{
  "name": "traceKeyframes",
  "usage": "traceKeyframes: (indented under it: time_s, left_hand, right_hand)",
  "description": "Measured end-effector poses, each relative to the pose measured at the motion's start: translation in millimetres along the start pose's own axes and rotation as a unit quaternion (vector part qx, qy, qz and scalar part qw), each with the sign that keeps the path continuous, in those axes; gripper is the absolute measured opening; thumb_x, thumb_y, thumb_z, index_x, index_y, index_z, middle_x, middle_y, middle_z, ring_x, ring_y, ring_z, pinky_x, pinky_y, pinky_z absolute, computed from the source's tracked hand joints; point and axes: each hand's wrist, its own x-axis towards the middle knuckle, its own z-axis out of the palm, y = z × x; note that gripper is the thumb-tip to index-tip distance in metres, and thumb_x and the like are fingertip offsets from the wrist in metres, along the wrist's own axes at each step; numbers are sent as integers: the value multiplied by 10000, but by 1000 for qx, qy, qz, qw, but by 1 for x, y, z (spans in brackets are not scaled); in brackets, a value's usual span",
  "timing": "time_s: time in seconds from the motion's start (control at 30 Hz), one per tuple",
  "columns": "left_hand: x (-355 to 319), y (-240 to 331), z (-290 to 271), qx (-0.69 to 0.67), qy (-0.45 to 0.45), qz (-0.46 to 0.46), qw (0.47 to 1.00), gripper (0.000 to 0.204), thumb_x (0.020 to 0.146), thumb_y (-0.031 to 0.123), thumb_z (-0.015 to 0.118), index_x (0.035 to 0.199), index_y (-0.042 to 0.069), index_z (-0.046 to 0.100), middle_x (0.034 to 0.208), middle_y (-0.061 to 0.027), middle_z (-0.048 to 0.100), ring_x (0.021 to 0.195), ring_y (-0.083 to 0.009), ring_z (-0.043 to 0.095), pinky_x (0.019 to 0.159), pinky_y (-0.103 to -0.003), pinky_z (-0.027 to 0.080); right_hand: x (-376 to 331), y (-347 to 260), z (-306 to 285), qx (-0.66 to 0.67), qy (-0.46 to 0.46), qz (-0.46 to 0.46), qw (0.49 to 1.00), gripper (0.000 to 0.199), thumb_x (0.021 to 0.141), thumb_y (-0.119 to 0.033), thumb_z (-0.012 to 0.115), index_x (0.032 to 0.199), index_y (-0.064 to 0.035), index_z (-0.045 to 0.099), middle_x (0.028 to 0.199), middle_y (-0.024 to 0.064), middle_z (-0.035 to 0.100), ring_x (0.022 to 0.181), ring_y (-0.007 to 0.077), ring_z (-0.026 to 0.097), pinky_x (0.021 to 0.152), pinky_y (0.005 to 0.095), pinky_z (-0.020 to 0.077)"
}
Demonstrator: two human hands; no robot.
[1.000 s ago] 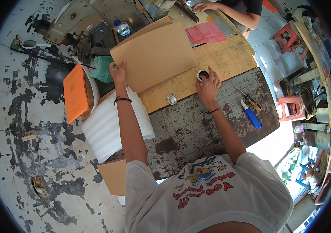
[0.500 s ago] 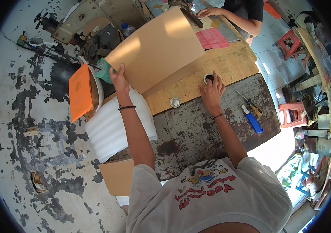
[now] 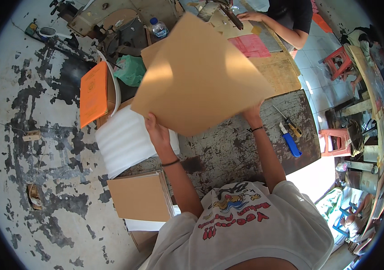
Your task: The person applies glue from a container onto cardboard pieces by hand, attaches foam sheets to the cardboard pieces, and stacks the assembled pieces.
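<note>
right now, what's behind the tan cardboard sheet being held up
Behind the cardboard sheet, another tan sheet shows at upper left and a yellowish wooden board at right. The right grip is partly hidden; whatever lies behind the middle is covered.

The person wears a whitish short-sleeved shirt (image 3: 286, 234), loose and softly creased, at six o'clock in the view. Its left sleeve (image 3: 176, 227) falls at nine o'clock of the shirt, its right sleeve (image 3: 292, 198) near one. Towards eleven sits a cartoon print (image 3: 230, 205) in yellow, orange and blue, with black marks at its twelve and curving red lettering (image 3: 255, 218) around six. The neckline arcs at six. The left hand (image 3: 156, 132) and right hand (image 3: 253, 113) are bare; each wrist carries a thin dark band.
</note>
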Motion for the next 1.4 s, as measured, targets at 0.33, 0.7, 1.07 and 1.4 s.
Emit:
traceKeyframes:
  time_s: [0.33,0.7,1.07,1.4]
  left_hand:
    - [-119,-10,-85,-87,-19,-21,996,198,1076,348,493,1051,156,533,831,9,550,598,-129,495,582,-302,433]
    - [-145,12,-72,412,150,-200,877,356,1056,393,548,1072,46,624,989,-41,690,902,-112,610,778,-274,481]
    - [-146,-33,-61,697,64,-106,707,399,1044,327,541,1119,-51,644,960,-227,679,869,-366,653,804,-444,503]
    - [-144,-67,-38,704,77,-26,705,402,1053,307,511,1169,-70,588,1063,-249,632,985,-423,618,840,-483,491]
  right_hand:
    - [8,2,-15,68,-40,-37,996,464,776,-400,849,1096,-87,724,1597,154,317,1443,422,253,1105,627,295]
    - [25,2,-29,51,-120,-64,989,448,736,-305,877,1099,-95,720,1595,169,312,1441,425,251,1075,648,343]
    - [34,29,-21,162,-136,-169,963,385,763,-232,851,1052,-39,687,1252,151,625,1036,346,656,855,445,556]
    - [10,-2,-7,82,8,-30,996,437,806,-347,823,1098,-52,688,1343,166,553,1162,381,583,945,488,508]
